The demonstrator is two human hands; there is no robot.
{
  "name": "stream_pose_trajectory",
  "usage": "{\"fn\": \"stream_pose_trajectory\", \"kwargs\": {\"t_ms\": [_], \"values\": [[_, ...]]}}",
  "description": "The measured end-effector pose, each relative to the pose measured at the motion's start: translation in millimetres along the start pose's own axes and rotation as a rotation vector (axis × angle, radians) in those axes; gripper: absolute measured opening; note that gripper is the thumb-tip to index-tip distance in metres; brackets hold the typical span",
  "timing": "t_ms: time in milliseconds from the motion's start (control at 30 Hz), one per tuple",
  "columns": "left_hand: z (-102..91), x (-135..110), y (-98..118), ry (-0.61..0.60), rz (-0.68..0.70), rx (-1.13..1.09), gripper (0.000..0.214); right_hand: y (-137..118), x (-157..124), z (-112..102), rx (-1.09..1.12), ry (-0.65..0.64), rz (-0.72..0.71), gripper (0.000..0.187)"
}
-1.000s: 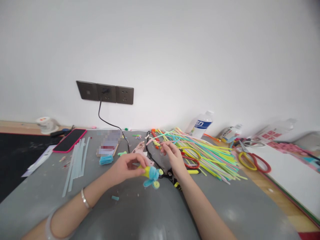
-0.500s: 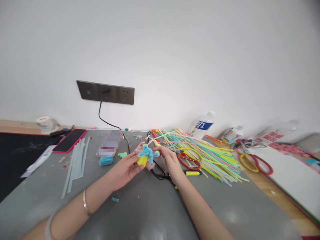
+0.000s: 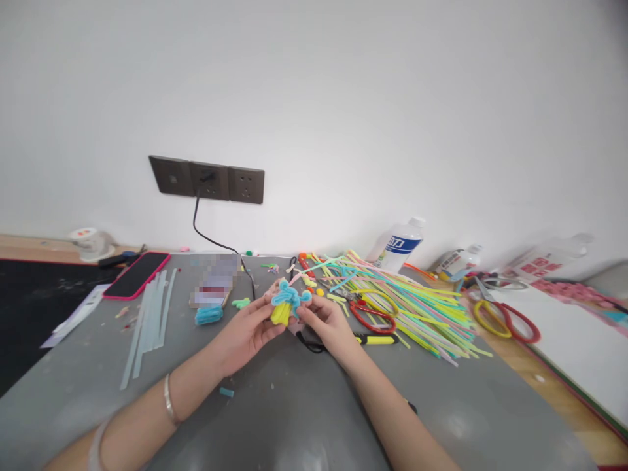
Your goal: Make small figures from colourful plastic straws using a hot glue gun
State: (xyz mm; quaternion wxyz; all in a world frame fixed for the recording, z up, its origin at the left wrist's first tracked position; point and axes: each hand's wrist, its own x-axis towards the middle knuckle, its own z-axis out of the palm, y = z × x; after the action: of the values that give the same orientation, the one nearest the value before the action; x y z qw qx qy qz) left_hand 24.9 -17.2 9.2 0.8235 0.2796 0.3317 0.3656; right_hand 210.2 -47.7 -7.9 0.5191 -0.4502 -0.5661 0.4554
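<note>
A small pipe-cleaner figure (image 3: 281, 313), blue on top with curled loops and yellow below, is held up between my hands over the grey table. My left hand (image 3: 245, 332) grips it from the left, thumb and fingers closed about its side. From the right, my right hand (image 3: 331, 325) pinches its edge by a blue curl, thumb in front. My fingers cover part of the figure's sides and back. Behind it, a pale pink piece (image 3: 275, 288) shows only partly.
Loose pipe cleaners (image 3: 422, 307) spread at the right, with red-and-yellow scissors (image 3: 375, 320) and a yellow cutter knife (image 3: 380, 339) near them. Glue sticks (image 3: 150, 327), a pink-cased phone (image 3: 137, 276) and a blue bundle (image 3: 209, 314) lie left. A bottle (image 3: 402, 245) stands behind.
My right hand has shifted slightly left and down, closer in on the figure. The figure has turned a little, so more of its yellow part faces me.
</note>
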Motion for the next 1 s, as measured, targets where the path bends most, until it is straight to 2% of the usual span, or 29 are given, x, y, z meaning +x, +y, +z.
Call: {"fn": "stream_pose_trajectory", "kwargs": {"t_ms": [167, 300, 600, 1000], "values": [[1.7, -1.8, 0.0, -0.036, 0.01, 0.031, 0.021, -1.1, 2.0, 0.4, 0.053, 0.095, -0.01, 0.036], [-1.8, -1.0, -4.5, -0.098, 0.086, 0.1, 0.035, -3.1, 2.1, 1.7, 0.114, 0.072, -0.008, 0.031], [-4.5, 0.5, -7.4, -0.057, 0.151, 0.167, 0.031, 1.3, 2.4, 4.8, 0.226, 0.089, 0.077, 0.034], [0.0, -3.1, -3.3, -0.033, 0.249, 0.33, 0.035, -5.7, 1.5, 3.5, 0.097, 0.126, 0.041, 0.037]]}}
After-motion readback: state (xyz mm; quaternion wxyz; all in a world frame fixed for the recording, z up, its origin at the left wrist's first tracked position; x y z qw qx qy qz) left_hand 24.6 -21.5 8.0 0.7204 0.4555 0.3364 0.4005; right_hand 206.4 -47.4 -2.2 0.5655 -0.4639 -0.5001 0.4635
